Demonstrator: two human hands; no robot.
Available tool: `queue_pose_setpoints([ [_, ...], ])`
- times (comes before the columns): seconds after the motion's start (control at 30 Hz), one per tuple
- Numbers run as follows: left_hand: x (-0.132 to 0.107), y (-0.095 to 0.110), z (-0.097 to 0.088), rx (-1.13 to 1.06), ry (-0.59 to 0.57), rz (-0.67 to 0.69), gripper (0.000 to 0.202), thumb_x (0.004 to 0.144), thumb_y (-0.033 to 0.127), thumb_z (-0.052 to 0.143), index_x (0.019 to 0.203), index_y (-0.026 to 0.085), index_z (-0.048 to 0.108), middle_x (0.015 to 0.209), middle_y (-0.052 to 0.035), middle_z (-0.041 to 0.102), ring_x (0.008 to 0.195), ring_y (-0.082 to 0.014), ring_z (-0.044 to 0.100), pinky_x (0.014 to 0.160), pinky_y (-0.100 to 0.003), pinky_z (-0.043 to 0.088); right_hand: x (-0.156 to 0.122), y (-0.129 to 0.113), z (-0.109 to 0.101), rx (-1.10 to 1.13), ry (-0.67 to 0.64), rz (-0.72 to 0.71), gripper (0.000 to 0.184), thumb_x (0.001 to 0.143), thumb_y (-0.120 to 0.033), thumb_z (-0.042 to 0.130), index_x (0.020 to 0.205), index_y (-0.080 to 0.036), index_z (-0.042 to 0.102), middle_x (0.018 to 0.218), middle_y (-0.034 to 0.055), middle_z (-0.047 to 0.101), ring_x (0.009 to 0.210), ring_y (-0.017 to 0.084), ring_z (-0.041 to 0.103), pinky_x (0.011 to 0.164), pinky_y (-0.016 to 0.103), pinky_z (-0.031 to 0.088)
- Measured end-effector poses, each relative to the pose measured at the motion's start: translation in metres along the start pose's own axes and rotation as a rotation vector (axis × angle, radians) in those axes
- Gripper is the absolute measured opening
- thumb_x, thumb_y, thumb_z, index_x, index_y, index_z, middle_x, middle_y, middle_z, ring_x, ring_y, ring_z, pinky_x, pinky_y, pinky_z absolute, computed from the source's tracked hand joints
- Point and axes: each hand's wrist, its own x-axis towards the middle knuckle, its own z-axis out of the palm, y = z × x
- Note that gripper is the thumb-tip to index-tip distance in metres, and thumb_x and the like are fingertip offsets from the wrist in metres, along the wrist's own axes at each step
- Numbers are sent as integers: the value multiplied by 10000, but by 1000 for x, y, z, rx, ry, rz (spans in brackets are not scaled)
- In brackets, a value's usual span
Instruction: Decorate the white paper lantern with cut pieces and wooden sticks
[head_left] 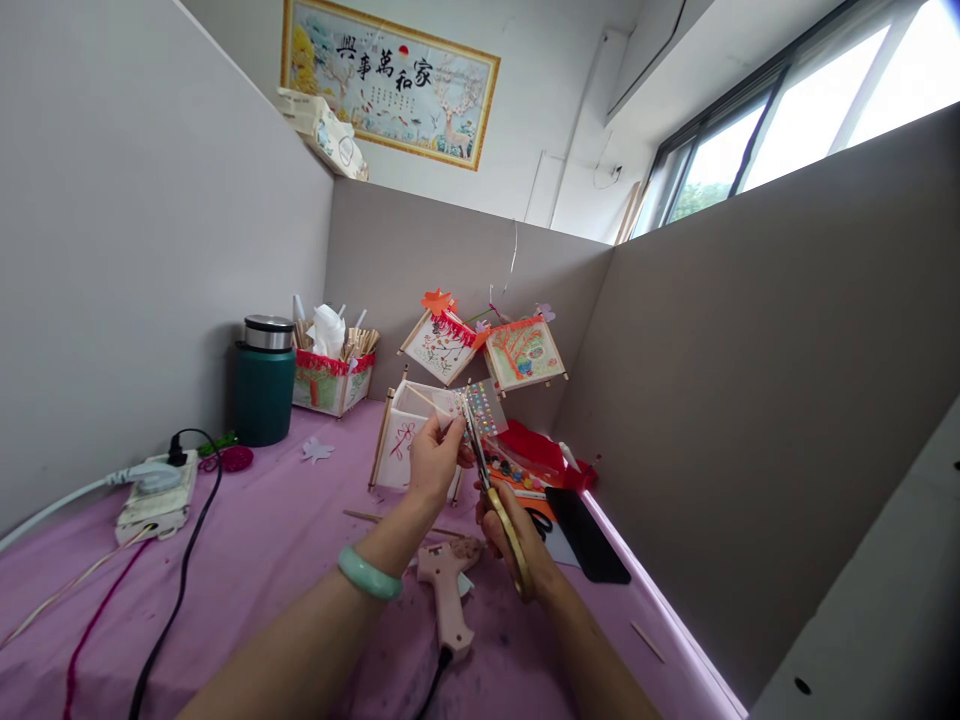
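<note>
My left hand [435,462], with a pale green bangle [369,574] on its wrist, pinches a thin wooden stick [424,398]. My right hand [501,520] grips scissors with gold-coloured handles [517,558]. Their blades point up and away, close beside the left fingertips; whether they touch the stick I cannot tell. Just behind the left hand stands a white paper box with wooden corner posts [393,455] and a pink flower drawing, partly hidden. A pink glue gun [448,598] lies on the cloth below my hands.
Decorated paper lanterns [523,357] hang at the back. A green flask [264,392] and a stick-filled box [322,385] stand left, near a power strip [159,505] with trailing cables. Right lie a red material [529,445], a black flat object [589,537] and bead stickers. Grey partitions [765,380] enclose the table.
</note>
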Motion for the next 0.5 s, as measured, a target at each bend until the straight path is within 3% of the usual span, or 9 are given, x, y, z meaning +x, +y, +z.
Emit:
queue_pose_setpoints([
  [0.5,0,1,0,-30,-28,-13,326,685,449,674,732,162,528,495,42,574,395,-115,553,401,-215,465,0,3,3,-57,97,14,525,812,-602,502,1132,-186,478,704,-18,456,526,109,410,444,223,363],
])
